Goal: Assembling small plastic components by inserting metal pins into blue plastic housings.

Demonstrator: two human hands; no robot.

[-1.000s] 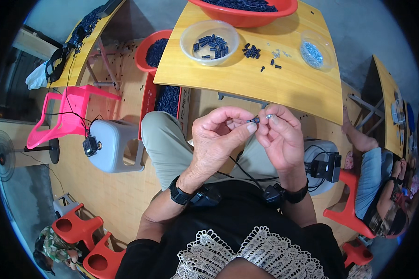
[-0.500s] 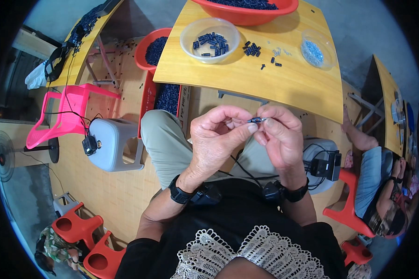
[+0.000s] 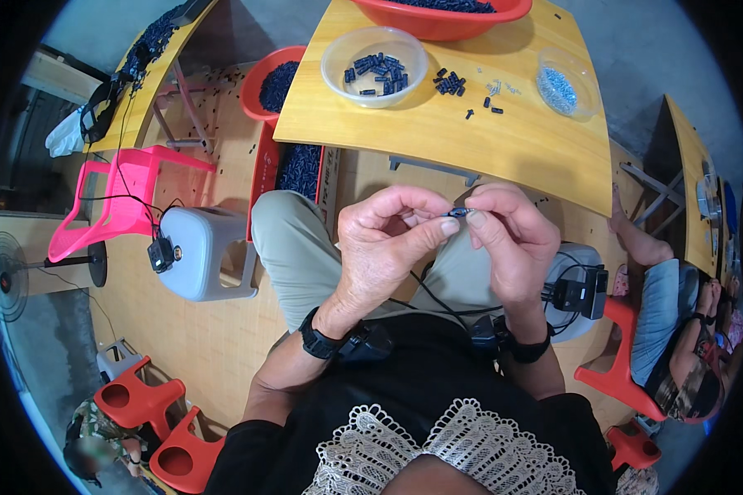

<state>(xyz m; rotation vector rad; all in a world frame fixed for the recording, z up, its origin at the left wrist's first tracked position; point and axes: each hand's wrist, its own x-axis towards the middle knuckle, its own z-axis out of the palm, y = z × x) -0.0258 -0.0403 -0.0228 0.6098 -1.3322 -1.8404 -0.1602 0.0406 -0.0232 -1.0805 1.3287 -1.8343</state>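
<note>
Above my lap, my left hand point(image 3: 388, 239) pinches a small dark part point(image 3: 451, 214) between thumb and fingertips. My right hand point(image 3: 510, 239) closes on its other end, where a lighter, shiny tip shows; the fingertips hide most of it. On the yellow table point(image 3: 537, 157) ahead stands a clear plastic bowl point(image 3: 332, 78) of short dark blue cylinders. Similar loose cylinders point(image 3: 450, 83) lie to its right, beside tiny clear pieces point(image 3: 495, 87). Farther right is a clear tub point(image 3: 588, 106) with small pale blue pieces point(image 3: 557, 91).
A red basin point(image 3: 446, 26) of dark parts sits at the table's far edge. Left of the table are another red basin point(image 3: 252, 91) and a red box point(image 3: 262, 169). Grey stools point(image 3: 198, 247), a pink chair point(image 3: 132, 190) and red stools point(image 3: 136, 392) stand around. Other people sit nearby.
My right hand has turned a little and its fingers have curled closer around the part's end. The left hand stays nearly where it was, still pinching.
</note>
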